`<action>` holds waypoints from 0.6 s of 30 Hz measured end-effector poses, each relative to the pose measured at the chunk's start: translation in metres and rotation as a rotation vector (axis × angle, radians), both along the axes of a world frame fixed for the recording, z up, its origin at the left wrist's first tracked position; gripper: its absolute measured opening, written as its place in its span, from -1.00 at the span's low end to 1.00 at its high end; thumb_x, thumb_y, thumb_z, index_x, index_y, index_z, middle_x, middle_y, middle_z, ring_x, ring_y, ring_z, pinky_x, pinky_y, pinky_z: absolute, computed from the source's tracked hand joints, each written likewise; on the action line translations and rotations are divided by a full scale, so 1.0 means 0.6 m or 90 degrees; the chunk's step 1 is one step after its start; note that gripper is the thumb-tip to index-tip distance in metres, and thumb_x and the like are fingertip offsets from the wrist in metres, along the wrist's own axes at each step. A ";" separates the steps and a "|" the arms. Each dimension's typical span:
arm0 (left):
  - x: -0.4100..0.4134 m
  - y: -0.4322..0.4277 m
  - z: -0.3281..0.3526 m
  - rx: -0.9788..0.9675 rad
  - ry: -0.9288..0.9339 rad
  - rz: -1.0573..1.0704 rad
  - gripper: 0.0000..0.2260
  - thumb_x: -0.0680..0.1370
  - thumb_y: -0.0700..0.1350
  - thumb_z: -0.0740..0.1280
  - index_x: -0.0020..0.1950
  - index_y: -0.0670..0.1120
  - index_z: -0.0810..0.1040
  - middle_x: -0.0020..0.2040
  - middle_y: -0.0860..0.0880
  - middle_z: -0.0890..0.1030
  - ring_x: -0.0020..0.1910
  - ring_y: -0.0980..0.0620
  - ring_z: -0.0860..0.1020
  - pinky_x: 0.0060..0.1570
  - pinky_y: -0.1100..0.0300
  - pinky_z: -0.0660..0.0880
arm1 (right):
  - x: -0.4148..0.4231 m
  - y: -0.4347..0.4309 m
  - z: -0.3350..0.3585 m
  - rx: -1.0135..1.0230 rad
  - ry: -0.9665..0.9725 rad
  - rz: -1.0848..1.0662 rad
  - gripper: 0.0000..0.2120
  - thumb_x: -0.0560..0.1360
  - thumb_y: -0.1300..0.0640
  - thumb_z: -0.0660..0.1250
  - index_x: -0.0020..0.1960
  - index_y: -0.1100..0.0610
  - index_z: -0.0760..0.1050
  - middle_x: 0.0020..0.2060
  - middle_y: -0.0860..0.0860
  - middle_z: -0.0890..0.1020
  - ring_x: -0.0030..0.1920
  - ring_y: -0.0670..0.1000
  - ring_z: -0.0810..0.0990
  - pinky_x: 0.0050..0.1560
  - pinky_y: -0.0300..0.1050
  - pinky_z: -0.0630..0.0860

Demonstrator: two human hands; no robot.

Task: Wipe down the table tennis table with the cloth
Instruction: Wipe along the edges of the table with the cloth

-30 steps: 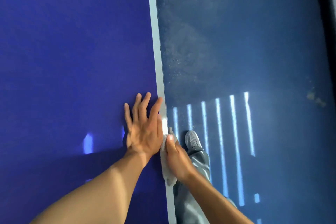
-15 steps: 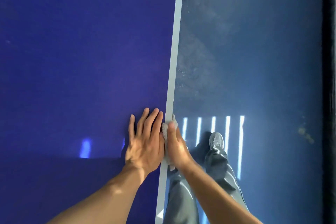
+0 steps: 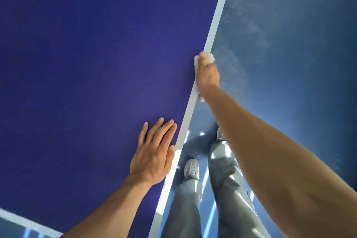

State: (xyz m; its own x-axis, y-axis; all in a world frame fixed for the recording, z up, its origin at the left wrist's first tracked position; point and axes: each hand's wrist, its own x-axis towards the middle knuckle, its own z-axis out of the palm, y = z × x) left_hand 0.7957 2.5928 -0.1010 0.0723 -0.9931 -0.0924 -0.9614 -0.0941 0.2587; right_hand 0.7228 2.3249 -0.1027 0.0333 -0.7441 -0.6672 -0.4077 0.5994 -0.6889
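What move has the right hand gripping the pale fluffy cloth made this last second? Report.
Yes: right hand slid the cloth forward along the table's white edge stripe, leaving the left hand behind.

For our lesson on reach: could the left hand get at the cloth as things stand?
Probably yes: only bare table lies between the left hand and the cloth, though the right hand grips it, covering most of it.

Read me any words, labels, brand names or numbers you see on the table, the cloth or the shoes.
None can be read. The table carries only a plain white edge line, the cloth is unmarked, and the shoe is too blurred to show any brand.
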 end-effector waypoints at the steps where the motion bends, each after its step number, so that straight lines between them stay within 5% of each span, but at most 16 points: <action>1: -0.001 0.001 0.001 -0.001 0.003 0.002 -0.53 0.66 -0.05 0.13 0.55 -0.16 0.41 0.54 -0.04 0.41 0.57 -0.12 0.31 0.55 -0.26 0.14 | 0.001 0.008 0.002 -0.015 -0.019 -0.012 -0.42 0.69 -0.29 0.09 0.50 0.10 0.38 0.28 0.08 0.59 0.30 0.15 0.56 0.21 -0.05 0.40; 7: -0.006 -0.004 0.009 0.004 0.010 0.041 -0.53 0.61 -0.06 0.18 0.52 -0.15 0.44 0.50 -0.04 0.44 0.54 -0.11 0.34 0.57 -0.22 0.12 | -0.050 0.151 -0.001 -0.039 -0.123 0.038 -0.59 0.62 -0.22 0.30 0.40 -0.12 0.38 0.03 -0.22 0.62 -0.01 -0.32 0.57 -0.04 -0.43 0.42; 12: -0.009 -0.058 0.025 -0.019 0.008 0.093 -0.61 0.60 -0.04 0.20 0.42 -0.07 0.47 0.36 -0.04 0.52 0.35 -0.11 0.47 0.52 -0.07 0.18 | -0.040 0.113 -0.011 -0.023 -0.144 0.053 -0.43 0.64 -0.23 0.28 0.52 0.05 0.29 0.28 0.04 0.57 0.28 0.07 0.55 0.35 0.10 0.48; 18: 0.016 -0.250 0.033 -0.090 0.014 0.158 -0.64 0.65 -0.07 0.19 0.40 -0.14 0.52 0.39 -0.14 0.50 0.42 -0.20 0.44 0.59 -0.16 0.06 | -0.005 -0.123 -0.019 -0.039 -0.139 -0.005 -0.44 0.64 -0.23 0.28 0.50 0.06 0.33 0.29 0.04 0.57 0.29 0.09 0.54 0.31 0.03 0.46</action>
